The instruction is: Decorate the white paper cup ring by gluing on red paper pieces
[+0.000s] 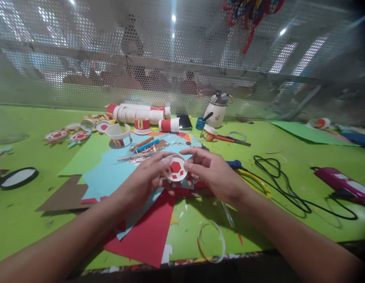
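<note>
Between my hands is a cut-down paper cup base (174,168), white and round, with a red hexagon and smaller red pieces on its face. My left hand (149,173) is closed on its left side, the thumb lying over the rim. From the right, the thumb and fingers of my right hand (210,169) pinch the rim. Below and behind it lie sheets of blue paper (104,171) and red paper (149,232). Blue and brown pens (148,146) rest among paper scraps just beyond my hands. Scissors with a blue handle (233,164) are partly hidden by my right hand.
Stacked paper cups (141,114) and a cut cup (118,135) stand farther back. Decorated cup bases (79,136) lie at the left. A white bottle (217,112) stands against the mesh screen. Rightward are a black cable (284,184) and a purple glue gun-like device (343,181).
</note>
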`<move>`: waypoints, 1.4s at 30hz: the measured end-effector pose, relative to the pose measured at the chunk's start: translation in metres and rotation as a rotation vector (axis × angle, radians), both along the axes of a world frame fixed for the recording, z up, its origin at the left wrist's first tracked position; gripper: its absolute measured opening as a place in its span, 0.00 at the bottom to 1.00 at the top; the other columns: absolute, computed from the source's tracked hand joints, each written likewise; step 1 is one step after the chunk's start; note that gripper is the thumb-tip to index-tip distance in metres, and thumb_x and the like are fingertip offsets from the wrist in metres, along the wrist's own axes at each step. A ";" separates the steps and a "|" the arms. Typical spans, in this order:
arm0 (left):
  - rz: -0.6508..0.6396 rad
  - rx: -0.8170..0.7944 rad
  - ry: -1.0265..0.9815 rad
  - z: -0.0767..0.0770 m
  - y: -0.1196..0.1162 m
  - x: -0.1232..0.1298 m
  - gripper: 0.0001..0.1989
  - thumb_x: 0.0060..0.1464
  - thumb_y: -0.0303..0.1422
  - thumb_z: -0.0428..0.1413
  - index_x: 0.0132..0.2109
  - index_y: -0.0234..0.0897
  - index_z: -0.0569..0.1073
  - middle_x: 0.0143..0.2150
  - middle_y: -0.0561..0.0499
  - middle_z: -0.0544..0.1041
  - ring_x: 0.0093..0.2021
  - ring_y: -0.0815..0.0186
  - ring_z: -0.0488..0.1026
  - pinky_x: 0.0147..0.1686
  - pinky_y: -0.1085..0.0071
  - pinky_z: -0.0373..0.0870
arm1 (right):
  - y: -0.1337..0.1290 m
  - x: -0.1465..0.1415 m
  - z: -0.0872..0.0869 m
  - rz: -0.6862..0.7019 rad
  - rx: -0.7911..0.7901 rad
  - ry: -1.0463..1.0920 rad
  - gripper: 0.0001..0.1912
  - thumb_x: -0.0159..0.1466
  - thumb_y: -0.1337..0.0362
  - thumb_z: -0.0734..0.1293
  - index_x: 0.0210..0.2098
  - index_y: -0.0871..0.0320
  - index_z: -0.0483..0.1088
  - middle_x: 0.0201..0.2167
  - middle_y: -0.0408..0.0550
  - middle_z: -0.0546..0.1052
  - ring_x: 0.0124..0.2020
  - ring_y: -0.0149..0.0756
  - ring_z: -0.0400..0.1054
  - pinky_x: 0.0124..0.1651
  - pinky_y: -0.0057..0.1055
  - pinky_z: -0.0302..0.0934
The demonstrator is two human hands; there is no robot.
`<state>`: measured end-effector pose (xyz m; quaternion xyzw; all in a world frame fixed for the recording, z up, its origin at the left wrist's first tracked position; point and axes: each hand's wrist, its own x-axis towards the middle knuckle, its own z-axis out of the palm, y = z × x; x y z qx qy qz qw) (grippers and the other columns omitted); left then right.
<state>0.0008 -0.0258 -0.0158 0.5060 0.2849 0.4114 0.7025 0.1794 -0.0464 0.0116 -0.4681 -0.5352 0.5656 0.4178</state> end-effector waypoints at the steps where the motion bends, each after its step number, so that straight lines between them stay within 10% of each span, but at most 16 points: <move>1: -0.033 0.018 0.008 -0.001 -0.002 0.001 0.21 0.51 0.38 0.63 0.51 0.37 0.72 0.39 0.47 0.79 0.34 0.63 0.77 0.30 0.71 0.74 | 0.000 -0.001 0.000 -0.005 -0.005 0.006 0.16 0.61 0.68 0.67 0.49 0.57 0.67 0.26 0.37 0.71 0.22 0.25 0.66 0.25 0.24 0.63; 5: 0.001 0.070 0.054 -0.002 -0.005 0.004 0.33 0.45 0.27 0.67 0.57 0.40 0.64 0.38 0.51 0.79 0.35 0.65 0.78 0.36 0.71 0.75 | 0.000 -0.003 -0.002 -0.039 0.019 0.028 0.21 0.60 0.70 0.66 0.53 0.58 0.63 0.24 0.36 0.71 0.21 0.26 0.67 0.27 0.26 0.65; 22: -0.212 0.125 0.290 -0.006 -0.002 0.003 0.22 0.46 0.28 0.65 0.49 0.32 0.70 0.35 0.50 0.77 0.30 0.68 0.74 0.32 0.70 0.75 | 0.001 0.012 0.004 0.158 0.306 -0.702 0.45 0.53 0.73 0.69 0.67 0.59 0.50 0.25 0.39 0.73 0.26 0.32 0.68 0.30 0.30 0.62; 42: -0.187 0.152 0.291 -0.010 0.001 0.003 0.19 0.45 0.28 0.66 0.46 0.34 0.73 0.31 0.51 0.78 0.30 0.65 0.76 0.31 0.69 0.76 | 0.004 0.010 -0.002 0.169 0.311 -0.666 0.45 0.51 0.71 0.69 0.67 0.61 0.52 0.26 0.41 0.73 0.27 0.34 0.67 0.30 0.32 0.61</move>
